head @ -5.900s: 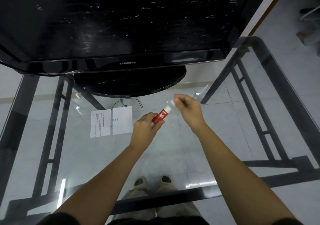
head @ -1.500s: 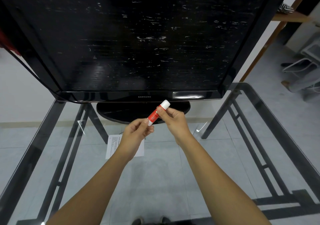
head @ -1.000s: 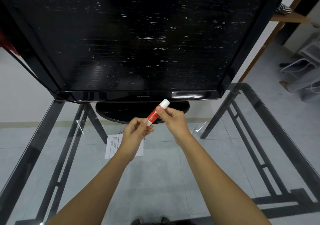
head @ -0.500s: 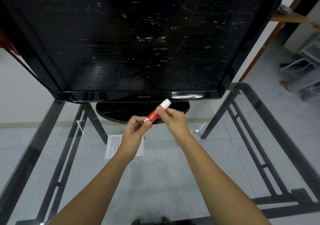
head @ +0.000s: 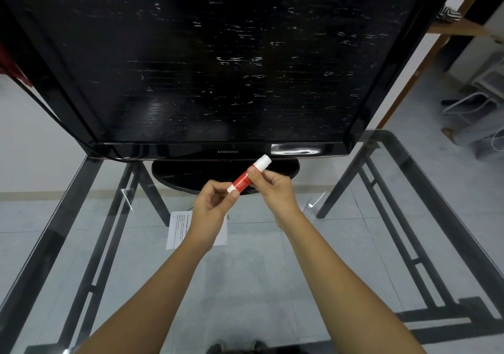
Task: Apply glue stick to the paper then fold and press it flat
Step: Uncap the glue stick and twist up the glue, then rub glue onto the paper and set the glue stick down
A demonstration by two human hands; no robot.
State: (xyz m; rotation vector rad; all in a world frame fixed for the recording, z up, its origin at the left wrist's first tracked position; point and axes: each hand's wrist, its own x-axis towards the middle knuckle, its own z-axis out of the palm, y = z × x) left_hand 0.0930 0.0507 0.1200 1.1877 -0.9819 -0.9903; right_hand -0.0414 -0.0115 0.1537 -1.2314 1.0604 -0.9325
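A big black Samsung television (head: pixel 218 62) stands in front of me on its oval base (head: pixel 191 173), resting on the glass counter (head: pixel 272 272) with its dark metal frame. Through the glass I see pale floor tiles (head: pixel 35 217); a wooden shelf (head: pixel 458 27) stands at far right.

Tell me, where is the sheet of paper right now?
The paper lies flat on the glass table, near the middle of the head view, just in front of the TV stand and partly hidden behind the left hand.
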